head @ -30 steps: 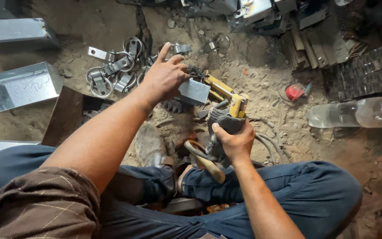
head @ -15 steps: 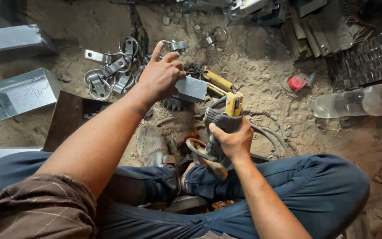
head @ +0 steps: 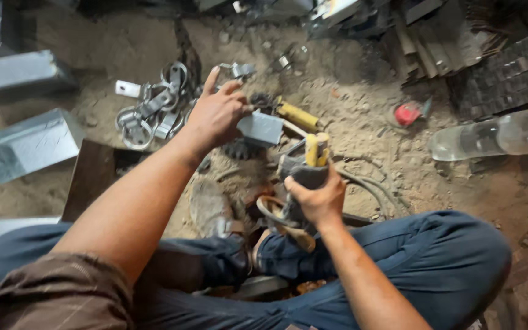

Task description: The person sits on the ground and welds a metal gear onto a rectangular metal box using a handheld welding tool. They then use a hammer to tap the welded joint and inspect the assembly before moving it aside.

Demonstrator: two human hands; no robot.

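Observation:
My left hand (head: 215, 113) reaches out over the sandy ground and grips a small grey metal piece (head: 263, 127), with one finger pointing up. My right hand (head: 314, 197) is wrapped around the grey body of a yellow-handled power tool (head: 310, 162), held upright above my crossed legs. The tool's front end and a yellow side handle (head: 297, 115) lie next to the metal piece. Its cable (head: 368, 183) trails off to the right.
A pile of metal rings and clamps (head: 151, 110) lies left of my left hand. Folded sheet-metal boxes (head: 29, 143) sit further left. A clear plastic bottle (head: 490, 135) and a small red object (head: 407, 113) lie to the right, with stacked scrap metal (head: 447, 43) at the back.
The view has shifted slightly; both hands keep their hold. My left hand has stayed on the metal piece and the tool sits a little more upright.

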